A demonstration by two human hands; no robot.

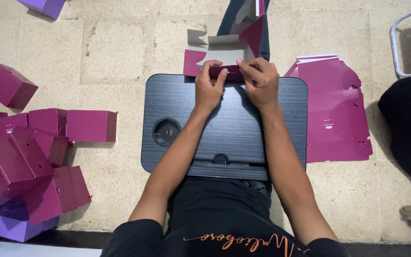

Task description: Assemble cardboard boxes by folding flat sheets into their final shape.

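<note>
Both forearms reach across the black desk (224, 128), where the left hand (210, 88) and right hand (261, 83) pinch a half-folded magenta box (224, 52) at its far edge.

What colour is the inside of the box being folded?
Pale grey inside the box, magenta outside; head view.

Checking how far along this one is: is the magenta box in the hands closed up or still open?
Open. The magenta box shows its grey inside, flaps standing up, while the left hand and right hand press its near edge.
</note>
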